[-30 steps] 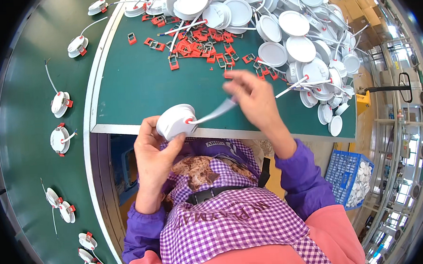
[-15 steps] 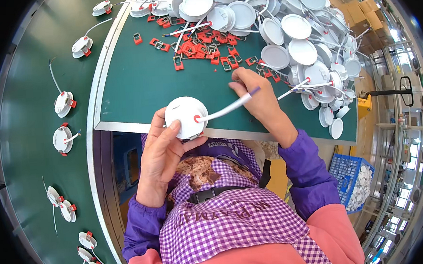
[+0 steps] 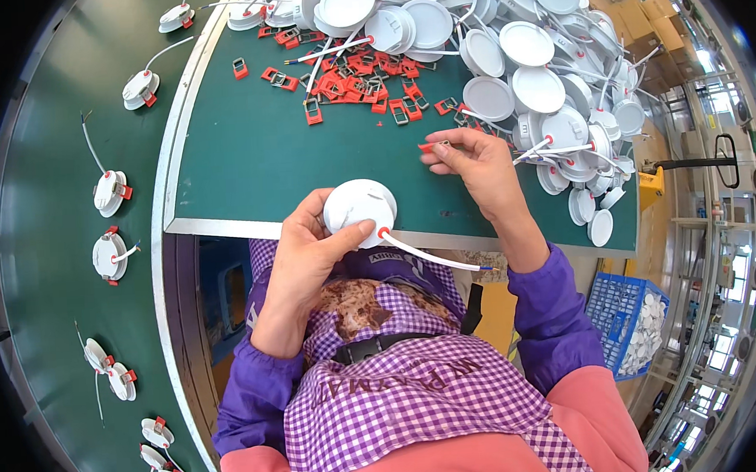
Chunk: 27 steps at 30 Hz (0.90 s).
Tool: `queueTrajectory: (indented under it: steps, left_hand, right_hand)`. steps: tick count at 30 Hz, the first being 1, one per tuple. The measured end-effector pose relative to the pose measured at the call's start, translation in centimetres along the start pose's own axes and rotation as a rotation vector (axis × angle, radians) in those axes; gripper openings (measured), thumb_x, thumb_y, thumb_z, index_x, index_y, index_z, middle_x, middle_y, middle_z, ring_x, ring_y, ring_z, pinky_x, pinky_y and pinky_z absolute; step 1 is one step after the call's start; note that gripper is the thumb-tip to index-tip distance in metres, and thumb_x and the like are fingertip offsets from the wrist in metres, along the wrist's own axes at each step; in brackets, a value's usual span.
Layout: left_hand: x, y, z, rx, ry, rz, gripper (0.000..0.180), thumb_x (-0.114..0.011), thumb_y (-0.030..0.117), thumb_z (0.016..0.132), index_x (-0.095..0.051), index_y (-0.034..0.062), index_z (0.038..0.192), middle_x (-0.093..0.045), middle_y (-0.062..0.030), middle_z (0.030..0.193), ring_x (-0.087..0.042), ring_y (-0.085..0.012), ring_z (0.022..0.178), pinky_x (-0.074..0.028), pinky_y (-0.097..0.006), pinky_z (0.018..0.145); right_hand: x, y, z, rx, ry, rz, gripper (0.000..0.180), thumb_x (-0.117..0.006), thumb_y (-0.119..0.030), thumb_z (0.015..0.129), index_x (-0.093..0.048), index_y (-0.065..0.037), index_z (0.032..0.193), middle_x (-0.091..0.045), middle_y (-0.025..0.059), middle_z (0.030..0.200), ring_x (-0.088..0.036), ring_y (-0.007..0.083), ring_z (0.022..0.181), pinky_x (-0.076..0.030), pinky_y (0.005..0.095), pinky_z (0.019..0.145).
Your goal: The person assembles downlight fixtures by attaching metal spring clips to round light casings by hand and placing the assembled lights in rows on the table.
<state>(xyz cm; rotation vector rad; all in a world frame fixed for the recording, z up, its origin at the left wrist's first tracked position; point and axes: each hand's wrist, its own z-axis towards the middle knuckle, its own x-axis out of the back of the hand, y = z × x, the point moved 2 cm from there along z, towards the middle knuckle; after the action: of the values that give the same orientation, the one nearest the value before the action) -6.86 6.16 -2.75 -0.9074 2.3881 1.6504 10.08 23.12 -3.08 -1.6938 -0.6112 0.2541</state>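
The left hand (image 3: 311, 257) holds a round white lamp (image 3: 360, 213) just above the near edge of the green table (image 3: 246, 157). The fingers wrap its rim, the thumb lies on its side. A white cable (image 3: 435, 257) with a red collar comes out of the lamp and hangs toward the person's lap. The right hand (image 3: 477, 167) is a little further in on the table, its fingers pinched narrow on a small red clip (image 3: 427, 147). The two hands are near each other but apart.

I judge that the step in hand is fitting a clip to the lamp: the clip is taken, but not yet on the lamp. The next move seems to call for bringing the clip to the side of the lamp and pressing it in while the left hand keeps the lamp steady.

Beyond the hands, a heap of red clips (image 3: 348, 79) lies toward the far edge of the table. A big pile of white lamps (image 3: 523, 74) with cables fills the far right corner. On the darker belt (image 3: 47, 279) at the left, single lamps with red clips (image 3: 110, 254) lie in a row, well apart. A blue basket (image 3: 631, 325) stands low at the right.
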Motion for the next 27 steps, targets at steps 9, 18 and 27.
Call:
queueTrajectory:
  steps: [9, 18, 27]
  left_hand:
    - [-0.8, -0.4, 1.2, -0.107, -0.012, 0.093, 0.035, -0.071, 0.003, 0.082, -0.055, -0.0036, 0.113, -0.067, -0.0100, 0.100, -0.065, -0.0137, 0.089, -0.053, -0.026, 0.080]
    - [-0.8, -0.9, 1.8, -0.238, 0.073, 0.153, 0.031, -0.071, 0.006, 0.082, -0.056, -0.0028, 0.108, -0.065, -0.0082, 0.095, -0.062, -0.0120, 0.087, -0.051, -0.025, 0.074]
    - [-0.9, -1.3, 2.0, -0.272, 0.103, 0.228, 0.030, -0.070, 0.006, 0.082, -0.057, -0.0017, 0.108, -0.064, -0.0073, 0.094, -0.061, -0.0113, 0.086, -0.050, -0.025, 0.074]
  right_hand:
    - [-2.9, -3.1, -2.4, 0.055, -0.134, -0.091, 0.013, -0.068, -0.005, 0.083, -0.070, 0.002, 0.094, -0.068, 0.0062, 0.082, -0.060, 0.0102, 0.067, -0.047, 0.0247, 0.059]
    - [-4.1, -4.2, -3.7, 0.412, -0.200, -0.401, 0.018, -0.062, -0.001, 0.084, -0.065, 0.002, 0.101, -0.066, 0.0156, 0.084, -0.065, 0.0253, 0.070, -0.051, 0.0328, 0.062]
    - [-5.0, -3.1, -4.2, 0.417, -0.090, -0.400, 0.013, -0.061, -0.003, 0.085, -0.066, 0.003, 0.096, -0.067, 0.0149, 0.083, -0.066, 0.0235, 0.069, -0.052, 0.0310, 0.062]
